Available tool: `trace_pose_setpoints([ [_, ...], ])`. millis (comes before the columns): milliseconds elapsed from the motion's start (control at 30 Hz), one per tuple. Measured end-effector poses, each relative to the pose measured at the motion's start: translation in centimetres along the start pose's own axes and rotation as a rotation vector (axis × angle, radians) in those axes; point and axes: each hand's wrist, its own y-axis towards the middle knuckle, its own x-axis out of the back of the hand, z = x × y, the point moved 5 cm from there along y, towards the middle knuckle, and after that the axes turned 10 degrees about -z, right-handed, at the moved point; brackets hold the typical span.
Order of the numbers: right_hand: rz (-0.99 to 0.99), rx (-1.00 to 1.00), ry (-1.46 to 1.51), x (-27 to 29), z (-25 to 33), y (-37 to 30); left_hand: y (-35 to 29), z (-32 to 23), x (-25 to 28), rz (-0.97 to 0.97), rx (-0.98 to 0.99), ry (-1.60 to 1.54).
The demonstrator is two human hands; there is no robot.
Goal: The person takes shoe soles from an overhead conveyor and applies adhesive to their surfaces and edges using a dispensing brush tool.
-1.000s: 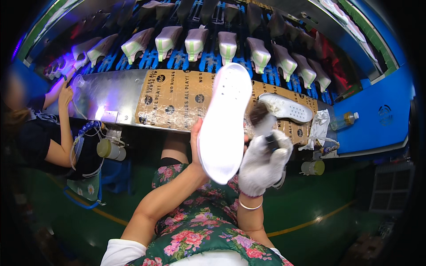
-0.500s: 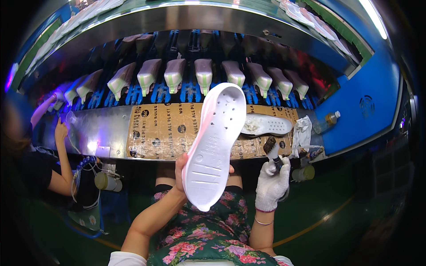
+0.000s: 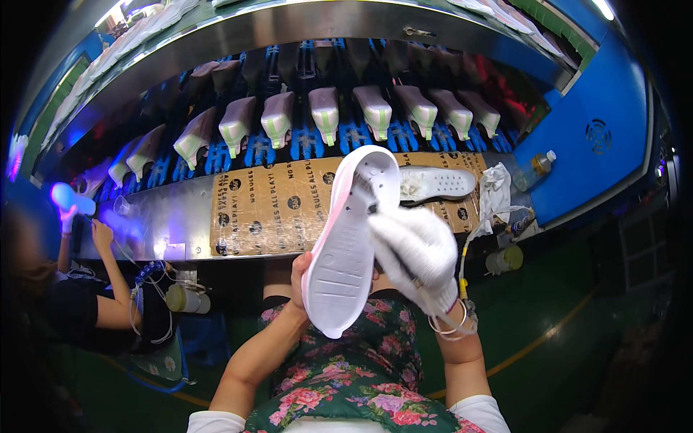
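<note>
A white shoe sole (image 3: 338,270) with pink along its left side stands tilted up before me, its inner face toward me. My bare left hand (image 3: 300,280) grips it by the left edge; most of the fingers are behind it. In a white knitted glove, my right hand (image 3: 417,249) is closed around a brush (image 3: 364,192). The bristles lie against the sole's upper part, among its small holes. The glove hides the brush handle. Beyond the hand, a grey-white sole-shaped piece (image 3: 447,183) with rows of small holes lies on the cardboard (image 3: 271,216), whitish material at its left end.
Behind the bench, a row of pinkish shoe uppers (image 3: 325,115) sits on blue holders (image 3: 307,143). A white cloth (image 3: 494,191) and a clear bottle (image 3: 534,171) stand at the right. A co-worker's hand (image 3: 102,235) is at the far left. Capped containers (image 3: 189,299) hang below the bench.
My right hand has moved left and up, bringing the brush from beside the sole onto its inner face. The left hand still holds the sole. The view has shifted slightly.
</note>
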Motion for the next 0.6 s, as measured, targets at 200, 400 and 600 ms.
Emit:
trace_pose_setpoints([
  [200,0.179,-0.260,0.460,2.4,0.6,-2.4,0.2,-2.4,2.1,-0.158,-0.033,-0.027],
  [400,-0.481,-0.903,0.611,7.3,-5.1,-9.4,2.2,-8.5,-5.7,0.353,-0.005,0.025],
  [600,-0.443,-1.126,0.500,6.2,-7.0,-13.4,14.1,-14.5,-19.1,0.823,-0.073,-0.119],
])
